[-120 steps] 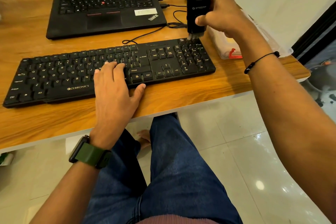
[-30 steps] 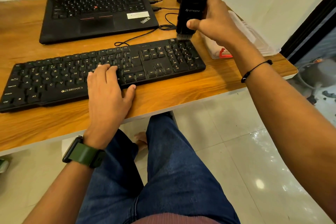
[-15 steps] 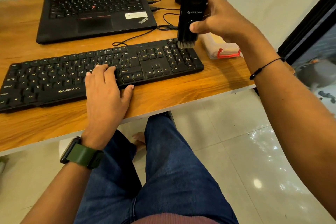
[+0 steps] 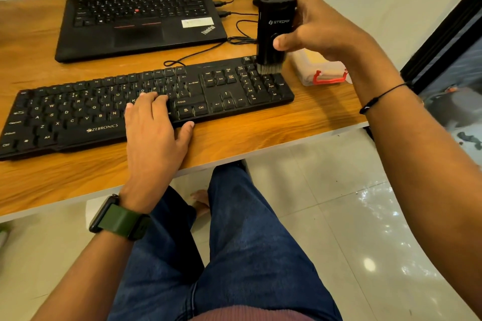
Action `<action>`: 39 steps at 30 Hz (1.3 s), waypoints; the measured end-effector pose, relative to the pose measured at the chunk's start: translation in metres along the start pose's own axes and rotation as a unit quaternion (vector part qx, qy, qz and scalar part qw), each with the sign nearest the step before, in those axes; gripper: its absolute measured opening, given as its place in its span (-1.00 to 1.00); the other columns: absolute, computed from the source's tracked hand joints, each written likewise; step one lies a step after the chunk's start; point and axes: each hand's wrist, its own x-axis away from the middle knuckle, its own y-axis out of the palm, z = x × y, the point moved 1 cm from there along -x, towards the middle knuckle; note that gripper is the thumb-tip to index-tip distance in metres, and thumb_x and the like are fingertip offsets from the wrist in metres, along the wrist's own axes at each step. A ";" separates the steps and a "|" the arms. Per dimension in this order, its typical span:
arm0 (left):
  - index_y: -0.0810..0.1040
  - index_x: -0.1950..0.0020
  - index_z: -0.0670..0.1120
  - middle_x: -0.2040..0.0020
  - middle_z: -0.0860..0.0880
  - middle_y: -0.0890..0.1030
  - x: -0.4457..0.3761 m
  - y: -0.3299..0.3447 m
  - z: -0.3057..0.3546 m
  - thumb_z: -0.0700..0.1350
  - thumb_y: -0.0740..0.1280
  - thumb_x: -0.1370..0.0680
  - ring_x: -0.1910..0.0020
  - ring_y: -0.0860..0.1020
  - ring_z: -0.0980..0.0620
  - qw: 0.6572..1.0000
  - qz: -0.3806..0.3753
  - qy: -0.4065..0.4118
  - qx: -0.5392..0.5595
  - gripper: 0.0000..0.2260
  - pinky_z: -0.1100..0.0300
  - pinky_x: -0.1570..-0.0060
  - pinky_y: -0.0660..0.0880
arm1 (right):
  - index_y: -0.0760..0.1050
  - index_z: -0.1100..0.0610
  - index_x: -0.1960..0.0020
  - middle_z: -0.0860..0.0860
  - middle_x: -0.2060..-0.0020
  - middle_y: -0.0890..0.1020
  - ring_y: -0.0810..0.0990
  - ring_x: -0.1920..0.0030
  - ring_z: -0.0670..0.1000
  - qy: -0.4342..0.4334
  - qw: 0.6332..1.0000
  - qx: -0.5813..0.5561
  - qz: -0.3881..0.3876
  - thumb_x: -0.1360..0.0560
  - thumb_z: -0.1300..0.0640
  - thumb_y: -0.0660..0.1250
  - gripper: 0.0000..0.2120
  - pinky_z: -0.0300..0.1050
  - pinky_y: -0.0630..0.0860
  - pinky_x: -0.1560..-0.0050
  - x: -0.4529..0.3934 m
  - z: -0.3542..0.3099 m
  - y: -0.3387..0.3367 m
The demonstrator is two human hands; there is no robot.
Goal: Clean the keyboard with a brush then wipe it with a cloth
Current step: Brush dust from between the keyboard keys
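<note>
We see the right hand (image 4: 320, 31) gripping the black brush (image 4: 273, 34) upright, its bristles touching the far right corner of the keyboard (image 4: 146, 104) on the wooden desk (image 4: 234, 138). The left hand (image 4: 154, 133) rests flat on the keys, fingers straight.

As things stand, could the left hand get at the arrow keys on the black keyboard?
Probably yes. The left hand lies flat on the black Zebronics keyboard, just left of the arrow keys, and nothing lies between. The right hand holds the black brush over the number pad's far corner.
</note>
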 end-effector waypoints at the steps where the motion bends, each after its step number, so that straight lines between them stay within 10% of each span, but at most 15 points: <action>1: 0.34 -0.33 -0.32 -0.29 -0.30 0.39 0.000 0.000 0.000 -0.06 0.38 -0.48 -0.32 0.32 -0.27 1.000 0.000 0.000 0.000 -0.47 -0.11 -0.40 0.09 | 0.29 0.12 -0.32 -0.01 -0.16 0.50 0.50 -0.15 -0.02 -0.005 1.000 -0.001 0.023 -0.37 0.35 0.40 -0.42 -0.19 0.58 0.03 -0.003 0.000 0.004; 6: 0.34 -0.33 -0.31 -0.30 -0.29 0.39 0.001 -0.001 0.000 -0.06 0.38 -0.48 -0.33 0.31 -0.26 1.000 0.002 -0.003 0.005 -0.47 -0.10 -0.41 0.07 | 0.30 0.09 -0.30 0.01 -0.18 0.51 0.48 -0.21 0.04 0.012 0.999 0.003 0.032 -0.36 0.31 0.43 -0.42 0.06 0.54 -0.15 -0.005 0.008 0.015; 13: 0.34 -0.33 -0.31 -0.30 -0.30 0.38 0.001 0.000 0.000 -0.05 0.36 -0.49 -0.33 0.30 -0.27 1.000 0.000 0.006 -0.005 -0.48 -0.10 -0.40 0.08 | 0.30 0.07 -0.24 -0.04 -0.07 0.50 0.53 -0.06 -0.08 0.015 0.999 0.010 -0.029 -0.40 0.38 0.37 -0.50 -0.31 0.55 0.22 0.019 0.004 0.001; 18: 0.33 -0.34 -0.30 -0.31 -0.29 0.38 0.000 -0.001 0.000 -0.04 0.35 -0.49 -0.33 0.30 -0.26 1.000 0.000 0.005 -0.005 -0.47 -0.09 -0.41 0.07 | 0.29 0.06 -0.33 -0.02 -0.20 0.49 0.47 -0.23 0.01 -0.007 0.999 0.027 0.019 -0.38 0.29 0.42 -0.41 -0.07 0.47 -0.19 0.023 0.009 0.005; 27: 0.35 -0.31 -0.33 -0.28 -0.31 0.40 0.002 0.001 -0.001 -0.06 0.36 -0.49 -0.31 0.32 -0.29 1.000 0.011 0.010 -0.002 -0.49 -0.08 -0.38 0.08 | 0.28 0.08 -0.33 -0.04 -0.14 0.50 0.49 -0.13 -0.09 0.002 1.000 0.009 0.003 -0.41 0.36 0.37 -0.44 -0.38 0.49 0.18 0.037 0.003 -0.005; 39: 0.35 -0.30 -0.33 -0.27 -0.31 0.40 0.002 -0.001 0.000 -0.06 0.36 -0.49 -0.31 0.33 -0.29 1.000 0.007 0.013 -0.001 -0.49 -0.11 -0.39 0.09 | 0.30 0.02 -0.24 -0.13 -0.09 0.49 0.45 -0.20 -0.10 -0.019 0.999 0.001 -0.038 -0.39 0.32 0.40 -0.49 -0.26 0.45 -0.08 0.033 -0.012 0.035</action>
